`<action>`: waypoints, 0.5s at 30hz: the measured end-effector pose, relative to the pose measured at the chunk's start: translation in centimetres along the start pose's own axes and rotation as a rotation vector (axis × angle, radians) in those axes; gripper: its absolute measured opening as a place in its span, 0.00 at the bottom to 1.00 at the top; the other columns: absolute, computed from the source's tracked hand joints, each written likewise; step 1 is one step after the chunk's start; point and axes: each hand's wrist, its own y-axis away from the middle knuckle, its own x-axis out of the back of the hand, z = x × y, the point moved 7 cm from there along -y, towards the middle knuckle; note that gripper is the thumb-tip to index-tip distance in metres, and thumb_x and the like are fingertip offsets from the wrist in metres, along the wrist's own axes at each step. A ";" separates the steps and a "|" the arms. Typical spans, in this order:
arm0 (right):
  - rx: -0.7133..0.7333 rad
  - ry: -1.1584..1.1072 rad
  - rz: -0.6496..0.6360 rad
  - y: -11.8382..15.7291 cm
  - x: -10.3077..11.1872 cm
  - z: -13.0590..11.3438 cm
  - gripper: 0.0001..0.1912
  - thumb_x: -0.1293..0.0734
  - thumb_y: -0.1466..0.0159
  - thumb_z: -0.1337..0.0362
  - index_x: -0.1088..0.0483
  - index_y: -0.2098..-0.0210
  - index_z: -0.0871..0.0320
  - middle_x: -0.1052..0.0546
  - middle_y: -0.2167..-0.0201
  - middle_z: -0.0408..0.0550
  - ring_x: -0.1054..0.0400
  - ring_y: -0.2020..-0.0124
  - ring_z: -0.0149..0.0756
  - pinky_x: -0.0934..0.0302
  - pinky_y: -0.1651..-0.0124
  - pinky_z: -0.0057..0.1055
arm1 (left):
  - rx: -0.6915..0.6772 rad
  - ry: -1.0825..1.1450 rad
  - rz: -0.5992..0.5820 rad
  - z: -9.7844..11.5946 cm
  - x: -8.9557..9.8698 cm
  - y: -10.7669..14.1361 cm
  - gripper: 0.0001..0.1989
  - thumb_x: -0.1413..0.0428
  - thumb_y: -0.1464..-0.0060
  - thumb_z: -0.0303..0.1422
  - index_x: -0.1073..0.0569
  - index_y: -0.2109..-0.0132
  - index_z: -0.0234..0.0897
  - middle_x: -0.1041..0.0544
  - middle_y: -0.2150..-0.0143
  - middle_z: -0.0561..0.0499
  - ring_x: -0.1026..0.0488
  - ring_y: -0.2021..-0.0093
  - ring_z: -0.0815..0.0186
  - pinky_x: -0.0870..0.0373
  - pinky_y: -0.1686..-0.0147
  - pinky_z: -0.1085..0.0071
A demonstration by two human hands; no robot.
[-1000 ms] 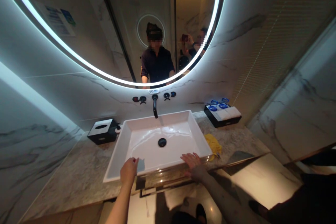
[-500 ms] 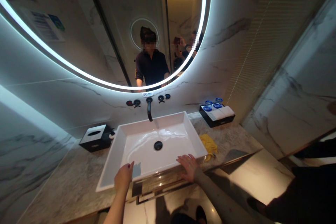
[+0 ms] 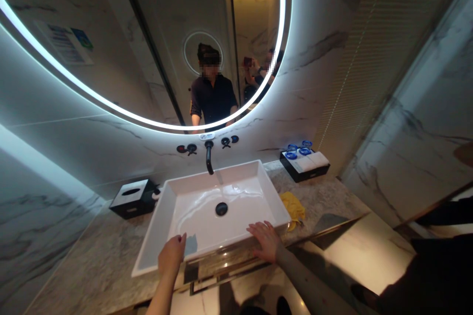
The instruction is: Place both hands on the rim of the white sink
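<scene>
The white rectangular ceramic basin looks heavy, rigid, slick; its front rim suits gripping; left hand loosely curled there, right hand flat, fingers spread.

The white rectangular ceramic basin lies open inside; at twelve o'clock the black wall spout overhangs it, and at three o'clock a crumpled yellow cloth occupies the grey marble counter.

Grey-veined marble walls close in the room, with a large round mirror ringed by a bright white light band above. A speckled stone counter runs below, and a glossy pale floor lies to the right.
</scene>
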 end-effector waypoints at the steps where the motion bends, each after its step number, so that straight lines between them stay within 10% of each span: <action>1: 0.002 0.000 0.001 0.0 0.0 0.0 0.44 0.30 0.41 0.50 0.46 0.29 0.50 0.46 0.27 0.46 0.57 0.25 0.49 0.75 0.24 0.54 | 0.000 0.002 0.001 0.0 0.0 0.0 0.27 0.67 0.40 0.50 0.30 0.66 0.40 0.20 0.60 0.38 0.24 0.53 0.47 0.36 0.60 0.60; 15: 0.007 0.011 -0.005 0.0 0.1 -0.2 0.43 0.31 0.41 0.49 0.46 0.29 0.49 0.46 0.26 0.46 0.57 0.26 0.49 0.75 0.24 0.55 | 0.000 -0.005 0.023 -0.3 -0.1 -0.3 0.26 0.67 0.39 0.49 0.29 0.64 0.41 0.20 0.58 0.37 0.23 0.52 0.47 0.37 0.62 0.61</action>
